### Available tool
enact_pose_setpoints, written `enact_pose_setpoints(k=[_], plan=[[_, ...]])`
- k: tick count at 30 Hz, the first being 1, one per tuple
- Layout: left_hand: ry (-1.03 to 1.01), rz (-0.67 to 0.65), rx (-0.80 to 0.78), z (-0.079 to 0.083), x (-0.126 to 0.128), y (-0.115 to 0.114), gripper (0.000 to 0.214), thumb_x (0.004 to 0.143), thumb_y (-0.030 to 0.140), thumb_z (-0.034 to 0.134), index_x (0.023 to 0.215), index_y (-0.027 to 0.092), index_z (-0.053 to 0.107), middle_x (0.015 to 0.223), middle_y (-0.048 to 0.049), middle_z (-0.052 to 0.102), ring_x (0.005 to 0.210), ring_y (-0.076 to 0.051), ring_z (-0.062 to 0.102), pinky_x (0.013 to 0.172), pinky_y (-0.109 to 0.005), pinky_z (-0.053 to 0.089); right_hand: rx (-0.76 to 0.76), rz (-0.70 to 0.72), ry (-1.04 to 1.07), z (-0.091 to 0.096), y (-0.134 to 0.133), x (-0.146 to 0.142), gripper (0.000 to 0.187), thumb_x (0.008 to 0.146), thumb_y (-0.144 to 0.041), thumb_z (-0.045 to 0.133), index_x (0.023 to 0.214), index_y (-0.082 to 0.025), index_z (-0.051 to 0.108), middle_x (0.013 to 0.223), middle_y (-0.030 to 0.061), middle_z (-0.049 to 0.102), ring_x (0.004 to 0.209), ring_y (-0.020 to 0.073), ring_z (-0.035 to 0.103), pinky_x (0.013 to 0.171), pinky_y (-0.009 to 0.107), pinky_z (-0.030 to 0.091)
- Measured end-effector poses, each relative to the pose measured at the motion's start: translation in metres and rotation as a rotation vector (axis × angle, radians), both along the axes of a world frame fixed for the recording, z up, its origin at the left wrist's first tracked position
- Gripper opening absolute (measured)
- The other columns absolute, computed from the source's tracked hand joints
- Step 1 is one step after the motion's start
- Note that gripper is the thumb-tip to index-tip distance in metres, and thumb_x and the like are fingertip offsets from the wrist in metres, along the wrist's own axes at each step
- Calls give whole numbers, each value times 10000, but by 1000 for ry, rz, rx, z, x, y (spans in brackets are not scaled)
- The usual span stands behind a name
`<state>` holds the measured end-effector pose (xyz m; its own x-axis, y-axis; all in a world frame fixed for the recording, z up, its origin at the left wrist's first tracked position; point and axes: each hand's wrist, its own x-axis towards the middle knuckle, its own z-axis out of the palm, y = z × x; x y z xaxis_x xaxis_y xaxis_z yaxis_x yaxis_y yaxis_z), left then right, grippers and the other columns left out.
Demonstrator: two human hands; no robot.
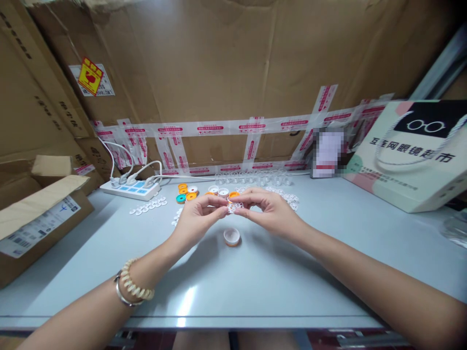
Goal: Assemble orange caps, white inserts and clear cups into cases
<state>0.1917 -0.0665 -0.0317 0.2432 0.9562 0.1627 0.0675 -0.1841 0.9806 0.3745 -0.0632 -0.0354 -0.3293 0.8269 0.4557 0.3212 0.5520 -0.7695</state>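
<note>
Between both hands, above the middle of the table, is a small flat white piece with coloured printed spots (235, 208); its exact kind is too small to tell. My left hand (195, 216) pinches its left edge with thumb and fingers. On the other side, my right hand (272, 210) grips the right part. Just below the hands a round white cup with an orange base (231, 236) stands on the table. Behind them lie orange rings (191, 197), a teal ring (181, 199) and white rings (223, 192), some partly hidden by my fingers.
Clear round containers (251, 178) line the back, near a pile of printed white pieces (290, 198). Small white parts (148, 206) lie left, by a power strip (130, 189). An open carton (40, 223) stands left; a phone (326, 153) and paper bag (404, 160) stand right.
</note>
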Motion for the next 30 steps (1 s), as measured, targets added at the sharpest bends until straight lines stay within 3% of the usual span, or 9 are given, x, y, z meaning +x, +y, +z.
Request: enact_pose_setpoints(k=[9, 15, 30], plan=[[-13, 3, 37, -3, -1, 2, 200, 691, 240, 698, 853, 144, 631, 809, -31, 672, 759, -156, 653, 750, -297, 534, 82, -80, -7, 1, -4, -1, 165, 742, -208, 668, 896, -249, 708, 846, 30, 664, 773, 153, 617, 676, 308, 515], [-28, -13, 57, 1, 1, -1, 201, 686, 246, 707, 843, 149, 628, 832, -37, 669, 759, -155, 645, 730, -288, 535, 173, -62, 56, -1, -5, -3, 178, 740, -204, 672, 909, -249, 704, 914, 37, 635, 896, 165, 604, 834, 354, 489], [-77, -25, 71, 6, 2, -5, 217, 685, 223, 708, 869, 146, 623, 822, -30, 666, 760, -142, 632, 735, -275, 543, 60, 5, 137, 0, -9, -7, 194, 737, -212, 670, 916, -273, 711, 899, 35, 670, 850, 169, 620, 792, 340, 499]])
